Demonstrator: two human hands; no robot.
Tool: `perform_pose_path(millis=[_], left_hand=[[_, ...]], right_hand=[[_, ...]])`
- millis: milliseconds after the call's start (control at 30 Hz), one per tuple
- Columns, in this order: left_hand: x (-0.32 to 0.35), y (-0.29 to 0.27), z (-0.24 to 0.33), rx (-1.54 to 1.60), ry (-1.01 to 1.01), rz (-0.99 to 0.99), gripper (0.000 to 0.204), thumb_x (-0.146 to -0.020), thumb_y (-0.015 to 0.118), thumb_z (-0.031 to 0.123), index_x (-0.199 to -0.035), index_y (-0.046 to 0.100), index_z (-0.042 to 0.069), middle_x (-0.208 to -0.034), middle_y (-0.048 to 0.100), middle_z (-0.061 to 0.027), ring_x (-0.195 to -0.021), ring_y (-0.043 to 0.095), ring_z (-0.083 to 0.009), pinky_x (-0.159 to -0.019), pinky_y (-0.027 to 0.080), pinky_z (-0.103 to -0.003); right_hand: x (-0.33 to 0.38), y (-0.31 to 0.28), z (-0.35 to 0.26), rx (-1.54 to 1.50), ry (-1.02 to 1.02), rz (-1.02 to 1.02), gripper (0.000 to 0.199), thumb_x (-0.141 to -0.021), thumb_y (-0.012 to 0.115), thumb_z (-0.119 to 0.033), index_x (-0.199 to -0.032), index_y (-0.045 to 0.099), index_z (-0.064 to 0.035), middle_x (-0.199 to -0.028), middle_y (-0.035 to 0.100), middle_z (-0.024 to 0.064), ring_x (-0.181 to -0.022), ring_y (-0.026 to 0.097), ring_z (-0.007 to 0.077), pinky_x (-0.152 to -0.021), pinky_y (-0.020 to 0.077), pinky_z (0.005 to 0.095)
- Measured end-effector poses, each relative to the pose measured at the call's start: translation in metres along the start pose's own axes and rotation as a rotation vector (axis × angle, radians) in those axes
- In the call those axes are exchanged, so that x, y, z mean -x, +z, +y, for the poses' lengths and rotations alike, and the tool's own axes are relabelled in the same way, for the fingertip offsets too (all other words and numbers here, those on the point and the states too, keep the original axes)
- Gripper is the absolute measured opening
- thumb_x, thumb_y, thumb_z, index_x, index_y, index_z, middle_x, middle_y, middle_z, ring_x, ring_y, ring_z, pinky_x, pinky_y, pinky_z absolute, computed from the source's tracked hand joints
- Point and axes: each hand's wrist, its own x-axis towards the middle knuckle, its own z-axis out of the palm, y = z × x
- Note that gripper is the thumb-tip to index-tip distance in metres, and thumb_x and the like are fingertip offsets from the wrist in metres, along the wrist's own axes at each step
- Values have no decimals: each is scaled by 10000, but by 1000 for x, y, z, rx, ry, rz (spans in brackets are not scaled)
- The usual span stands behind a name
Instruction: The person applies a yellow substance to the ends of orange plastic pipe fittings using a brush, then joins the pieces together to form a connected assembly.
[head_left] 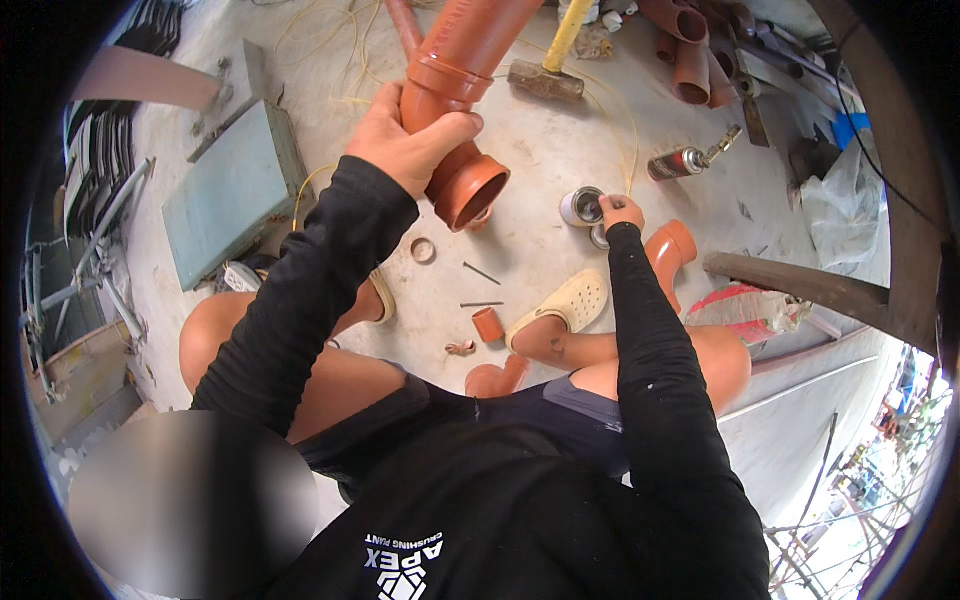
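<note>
My left hand is wrapped round an orange plastic pipe fitting with a branch, held up off the floor. Its socket end opens toward me, and a longer orange pipe runs up from it past the upper edge. At the right, the closed fingers of my right hand are at the mouth of a small open can standing on the floor. Whatever they pinch is hidden by the fingers. A round, grey metallic thing, partly covered by that hand, lies beside the can.
Around my feet lie an orange elbow, a short pipe piece, a ring and two nails. Farther off are a sledgehammer, a gas torch and stacked pipes. A pale green panel is at left, a wooden beam at right.
</note>
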Motion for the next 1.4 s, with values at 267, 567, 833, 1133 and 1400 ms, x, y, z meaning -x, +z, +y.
perform_pose_path(millis=[267,567,833,1133,1400], left_hand=[[0,0,-7,-15,-25,3,595,-792,770,347,-1216,544,-4,-993,653,-125,-837,670,-197,-767,567,-319],[2,15,11,-111,-63,-23,720,-758,777,388,-1293,494,-1,-1056,648,-175,-902,697,-273,-764,611,-384],[0,15,8,-142,2,96,914,-745,786,408,-1398,315,-26,-1131,606,-231,-912,701,-312,-760,624,-395],[-8,7,11,-188,228,210,713,-741,778,336,-1225,396,-22,-1014,631,-201,-863,679,-279,-775,575,-378],[-6,4,16,-132,163,181,676,-742,791,265,-1185,366,-17,-1017,609,-166,-894,630,-217,-810,537,-342]], right_hand=[[8,-40,-20,-23,-265,72,364,-863,719,-428,-901,760,-68,-826,745,119,-792,721,264,-764,547,357],[5,-50,31,-323,18,-85,373,-945,677,-351,-921,718,18,-721,692,61,-562,643,123,-486,515,280],[-1,-90,23,-277,78,-17,316,-940,694,-313,-940,666,2,-726,686,66,-563,631,120,-490,514,264],[18,-75,-1,-392,-70,-214,269,-896,719,-232,-1052,710,-13,-800,708,76,-654,668,132,-603,555,274],[12,-80,33,-60,-235,-255,284,-874,618,-149,-1129,707,-62,-850,677,60,-645,605,118,-537,505,273]])
